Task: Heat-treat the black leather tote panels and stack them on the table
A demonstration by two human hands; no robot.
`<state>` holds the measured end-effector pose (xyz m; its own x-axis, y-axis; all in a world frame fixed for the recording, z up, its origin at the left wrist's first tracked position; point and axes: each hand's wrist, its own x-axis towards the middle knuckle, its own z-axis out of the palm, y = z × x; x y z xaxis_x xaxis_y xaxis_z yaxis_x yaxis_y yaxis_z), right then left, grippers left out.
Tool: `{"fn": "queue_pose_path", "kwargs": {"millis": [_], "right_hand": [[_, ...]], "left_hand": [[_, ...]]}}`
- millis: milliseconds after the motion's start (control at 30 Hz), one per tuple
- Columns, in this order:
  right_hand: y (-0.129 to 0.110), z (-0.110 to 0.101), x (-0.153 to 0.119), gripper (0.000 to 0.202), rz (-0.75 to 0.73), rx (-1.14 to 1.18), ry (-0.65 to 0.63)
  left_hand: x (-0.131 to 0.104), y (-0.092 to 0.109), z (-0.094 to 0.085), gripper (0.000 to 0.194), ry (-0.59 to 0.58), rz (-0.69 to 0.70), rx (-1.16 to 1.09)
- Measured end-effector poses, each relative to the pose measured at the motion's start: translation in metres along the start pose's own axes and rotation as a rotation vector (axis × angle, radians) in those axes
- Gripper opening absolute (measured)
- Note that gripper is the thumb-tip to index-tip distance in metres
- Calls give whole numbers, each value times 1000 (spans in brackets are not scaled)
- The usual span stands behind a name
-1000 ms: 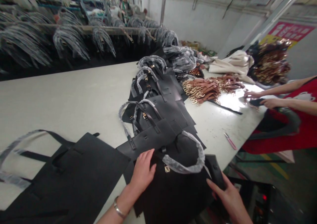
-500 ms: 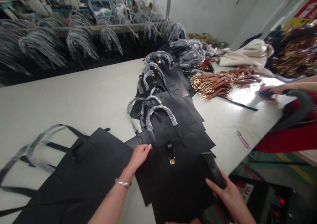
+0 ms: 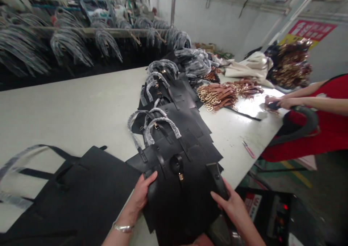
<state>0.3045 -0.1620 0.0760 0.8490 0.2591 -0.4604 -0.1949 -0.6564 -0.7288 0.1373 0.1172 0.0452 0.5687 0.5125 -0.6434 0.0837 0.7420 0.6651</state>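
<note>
My left hand (image 3: 143,189) grips the left edge of the nearest black bag panel (image 3: 187,206), thumb on top and fingers beneath. A small strap with a gold clasp (image 3: 181,176) sits near the middle of that panel. In my right hand (image 3: 228,199) is a dark handheld tool (image 3: 217,179), its flat head over the panel's right side. More black panels with plastic-wrapped handles (image 3: 164,128) overlap in a row behind. At the left lies another black bag (image 3: 89,191) with long straps.
Brown straps with gold hooks (image 3: 219,95) and a pink-handled cutter (image 3: 248,150) lie on the pale table (image 3: 81,108). At the right, a person in red (image 3: 320,122) works near a dark hose (image 3: 311,124). Wrapped handles hang on a rail behind.
My left hand has shifted from the panel's upper left down onto its left edge and now grips it. The near panel's left edge is slightly raised. The view has turned right.
</note>
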Motion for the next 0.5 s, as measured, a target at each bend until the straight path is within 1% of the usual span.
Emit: {"fn": "queue_pose_path", "kwargs": {"millis": [100,200,267,367,500], "right_hand": [[-3,-6,-2,92,35,24,-10],[-12,-9,-6,94,42,17,-82],[-26,-8,-12,92,-1,29,-173],[-56,0,-22,84,-112,43,-354],[-92,15,-28,76,-182,-46,-592]], "left_hand": [[2,9,5,43,10,-4,-69],[3,10,9,46,39,-17,-98],[2,7,13,50,46,-33,-116],[-2,3,20,57,14,-24,-122],[-11,1,26,67,-23,14,-50]]}}
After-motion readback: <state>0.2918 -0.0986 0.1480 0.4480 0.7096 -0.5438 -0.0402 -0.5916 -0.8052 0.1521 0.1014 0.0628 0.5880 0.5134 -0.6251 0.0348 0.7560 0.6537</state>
